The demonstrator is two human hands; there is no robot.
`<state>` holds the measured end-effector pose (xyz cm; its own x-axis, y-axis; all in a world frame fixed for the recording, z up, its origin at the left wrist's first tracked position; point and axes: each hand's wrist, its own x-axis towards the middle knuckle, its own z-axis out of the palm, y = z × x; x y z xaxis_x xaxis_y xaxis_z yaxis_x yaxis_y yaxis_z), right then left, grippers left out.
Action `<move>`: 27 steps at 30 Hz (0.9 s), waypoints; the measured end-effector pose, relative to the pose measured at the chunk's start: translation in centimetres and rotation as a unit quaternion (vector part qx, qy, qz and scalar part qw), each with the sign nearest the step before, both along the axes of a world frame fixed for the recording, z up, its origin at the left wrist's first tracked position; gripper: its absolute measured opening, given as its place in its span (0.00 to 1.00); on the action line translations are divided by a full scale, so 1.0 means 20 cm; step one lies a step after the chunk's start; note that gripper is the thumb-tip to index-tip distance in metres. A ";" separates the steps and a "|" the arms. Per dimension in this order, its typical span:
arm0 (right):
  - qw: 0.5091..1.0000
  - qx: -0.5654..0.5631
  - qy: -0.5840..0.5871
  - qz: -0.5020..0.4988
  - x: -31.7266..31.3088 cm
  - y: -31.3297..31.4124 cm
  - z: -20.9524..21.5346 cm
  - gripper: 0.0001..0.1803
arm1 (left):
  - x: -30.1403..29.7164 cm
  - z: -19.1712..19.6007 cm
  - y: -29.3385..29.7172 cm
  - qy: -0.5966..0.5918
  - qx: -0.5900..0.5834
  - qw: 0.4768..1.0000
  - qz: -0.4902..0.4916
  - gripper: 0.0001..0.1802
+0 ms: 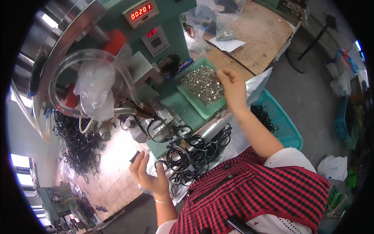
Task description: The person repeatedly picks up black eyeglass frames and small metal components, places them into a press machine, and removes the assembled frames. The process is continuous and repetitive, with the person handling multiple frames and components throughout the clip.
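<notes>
My right hand (pixel 235 89) is over the right edge of a green tray (pixel 205 111) holding many small shiny metal pieces (pixel 202 84). Its thumb and forefinger are pinched together; whatever is between them is too small to make out. My left hand (pixel 150 175) is raised at the table's front, thumb apart from the fingers. A small black piece (pixel 134 156) shows at its fingertips, perhaps a finger cover; I cannot tell. Beside this hand lies a pile of black looped bands (pixel 180 156) with small metal parts among them. Behind it, the machine's metal tooling (pixel 145 111) has a black loop near it.
The green machine (pixel 171 35) carries two red-lit displays. A clear hose (pixel 54 84) and a plastic bag (pixel 95 89) hang at its left. More black bands (pixel 80 146) are heaped on the left of the table. A teal basket (pixel 290 130) with black bands stands at right.
</notes>
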<state>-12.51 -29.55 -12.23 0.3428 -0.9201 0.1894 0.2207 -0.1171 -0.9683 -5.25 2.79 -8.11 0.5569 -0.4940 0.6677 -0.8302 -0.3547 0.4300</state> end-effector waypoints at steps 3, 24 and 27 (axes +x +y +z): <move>0.990 0.108 -0.079 -0.044 0.06 0.05 0.00 0.09 | -0.04 0.05 -0.11 0.008 0.018 1.000 -0.017 0.30; 0.961 -0.217 0.156 0.067 -0.09 0.15 0.13 0.08 | -0.01 0.05 -0.27 0.629 -0.024 0.600 -0.494 0.09; 0.954 -0.224 0.110 0.167 -0.04 0.28 0.32 0.07 | 0.01 0.05 -0.28 0.627 -0.035 0.559 -0.542 0.09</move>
